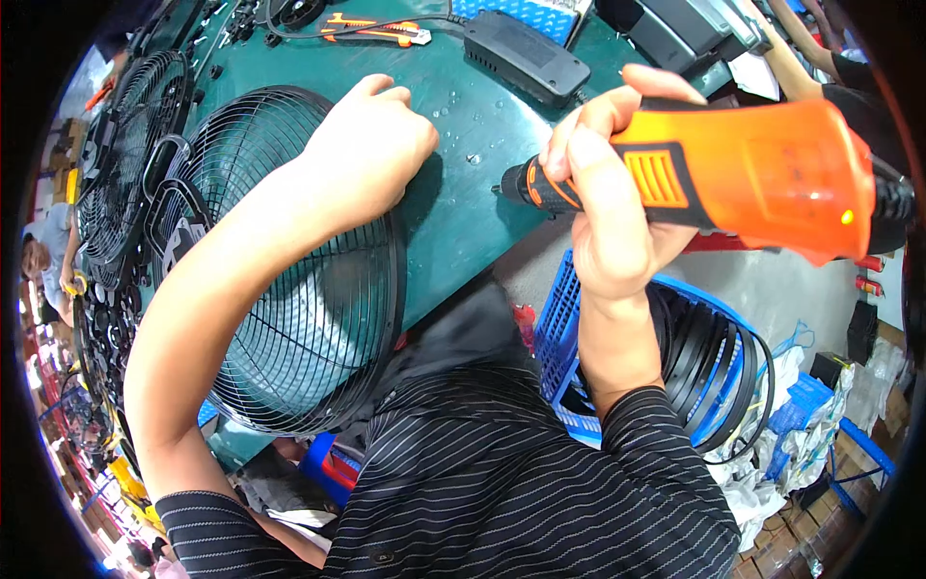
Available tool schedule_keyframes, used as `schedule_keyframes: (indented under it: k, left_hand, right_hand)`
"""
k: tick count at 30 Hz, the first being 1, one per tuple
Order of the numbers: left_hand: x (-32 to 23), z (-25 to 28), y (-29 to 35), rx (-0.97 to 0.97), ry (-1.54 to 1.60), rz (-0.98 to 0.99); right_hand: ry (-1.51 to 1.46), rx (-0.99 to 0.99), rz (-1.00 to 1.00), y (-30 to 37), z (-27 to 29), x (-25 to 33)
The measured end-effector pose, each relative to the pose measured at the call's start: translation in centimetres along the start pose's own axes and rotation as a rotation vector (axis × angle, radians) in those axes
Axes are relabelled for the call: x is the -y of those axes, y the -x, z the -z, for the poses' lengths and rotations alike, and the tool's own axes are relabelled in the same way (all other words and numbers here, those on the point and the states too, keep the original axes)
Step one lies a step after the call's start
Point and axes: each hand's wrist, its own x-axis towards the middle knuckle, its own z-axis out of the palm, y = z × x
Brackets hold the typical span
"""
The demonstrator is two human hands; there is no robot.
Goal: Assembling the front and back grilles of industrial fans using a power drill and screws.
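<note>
My right hand (617, 193) is wrapped round an orange and black electric screwdriver (772, 174). Its black tip points left over the green table, and a cord leaves its back end. My left hand (376, 145) is closed, knuckles up, above the right rim of a round black wire fan grille (299, 318). Whatever its curled fingers may hold is hidden. A few small screws (473, 159) lie on the green table (482, 212) between the two hands.
Another fan grille (125, 174) stands at the left. At the back lie an orange utility knife (371, 31) and a black power adapter (526, 58). A blue basket (559, 338) with black rings (719, 367) stands below right. Another person's arm (786, 53) shows at top right.
</note>
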Motion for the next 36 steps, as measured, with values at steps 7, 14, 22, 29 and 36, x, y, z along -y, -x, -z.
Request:
schedule_keyframes:
  k: [7, 14, 22, 29, 36]
  left_hand:
    - [-1.0, 4.6, 5.1, -0.043, 1.774, 0.375]
    - [-4.4, 4.7, 9.9, -0.137, 2.018, 0.487]
    - [-5.8, 3.8, 12.3, -0.215, 2.022, 0.473]
    - [-7.6, 2.7, 13.1, -0.247, 2.136, 0.387]
    - [-12.2, 0.4, 14.3, -0.344, 2.409, 0.340]
  right_hand:
    - [-0.358, -0.194, -0.146, 0.5, -0.6, 3.3]
    - [-0.800, -0.202, -0.107, -0.8, -1.6, 7.5]
    - [-0.867, -0.148, -0.067, -0.6, -3.0, 9.1]
    - [-0.822, -0.143, -0.069, 0.6, -3.7, 10.1]
    - [-0.809, -0.030, -0.018, 2.4, -3.2, 10.9]
